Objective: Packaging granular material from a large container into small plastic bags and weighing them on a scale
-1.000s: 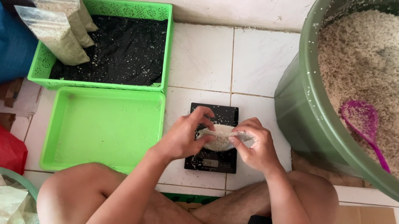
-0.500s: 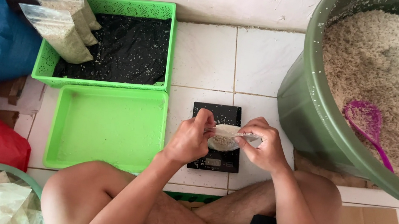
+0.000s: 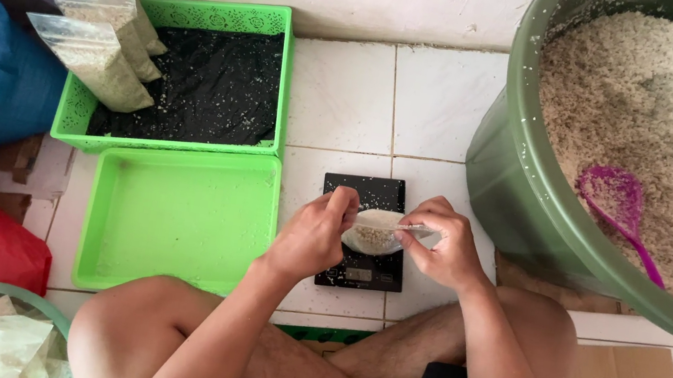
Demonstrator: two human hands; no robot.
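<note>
My left hand [image 3: 315,232] and my right hand [image 3: 441,244] pinch the two ends of a small clear plastic bag [image 3: 374,233] partly filled with pale grain. I hold the bag just above a black digital scale [image 3: 364,230] on the white tiled floor. My crossed bare legs are below the scale. Each hand grips the top edge of the bag, left side and right side.
An empty green tray [image 3: 174,221] lies left of the scale. Behind it a green basket [image 3: 181,75] with a black liner holds three filled grain bags [image 3: 97,50]. A big green tub [image 3: 543,218] of grain with a pink scoop [image 3: 619,207] stands at the right. Blue and red bags lie left.
My hands and the small bag have stayed over the scale, with only slight shifts of the fingers along the bag's top edge.
</note>
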